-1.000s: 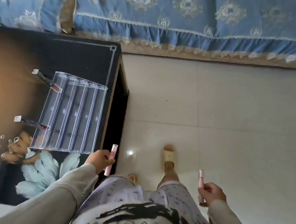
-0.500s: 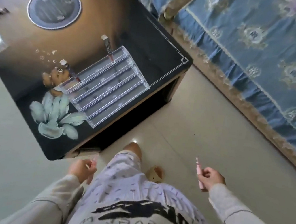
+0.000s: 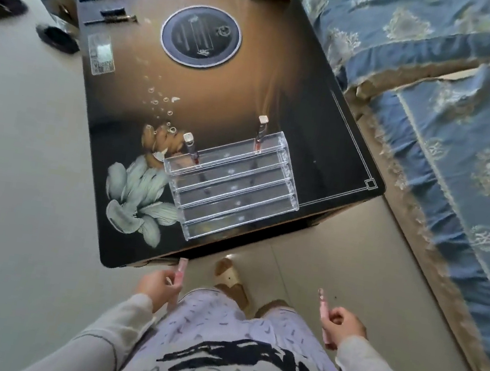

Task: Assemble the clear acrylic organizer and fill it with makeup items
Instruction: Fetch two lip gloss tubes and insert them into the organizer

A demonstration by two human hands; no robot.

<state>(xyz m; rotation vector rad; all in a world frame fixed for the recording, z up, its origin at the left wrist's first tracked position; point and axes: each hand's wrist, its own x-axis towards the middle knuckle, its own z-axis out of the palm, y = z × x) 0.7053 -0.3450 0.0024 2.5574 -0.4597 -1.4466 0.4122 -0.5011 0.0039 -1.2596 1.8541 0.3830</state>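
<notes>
The left hand (image 3: 158, 288) has its fingers curled round the left pink tube (image 3: 180, 271), and the right hand (image 3: 343, 325) grips the right pink tube (image 3: 323, 308) the same way. Both are held low in front of the body, short of the table edge and well apart from the clear acrylic organizer (image 3: 231, 183). The organizer sits near the table's near corner, its stepped rows running crosswise. Two capped tubes (image 3: 190, 147) stand upright at either end of its back row, and the other rows look empty. The likeliest slip is in reaching: a sleeve or a tube passing over the front rows to the back could knock a standing tube over. A push on the light acrylic could also slide it on the glossy top toward the edge, which is close. A tube set down tilted in a narrow row may topple or roll out. The glossy dark table (image 3: 310, 125) is printed with a pale flower and a fish, and it reflects light, which makes the clear walls hard to read. Farther back lie a round dark disc (image 3: 201, 35), a flat clear packet (image 3: 101, 54) and some dark slim items (image 3: 116, 15). Pale floor tiles (image 3: 15, 182) surround the table, a blue patterned sofa cover (image 3: 442, 87) runs along the right, and dark slippers (image 3: 2, 6) lie at far left.
</notes>
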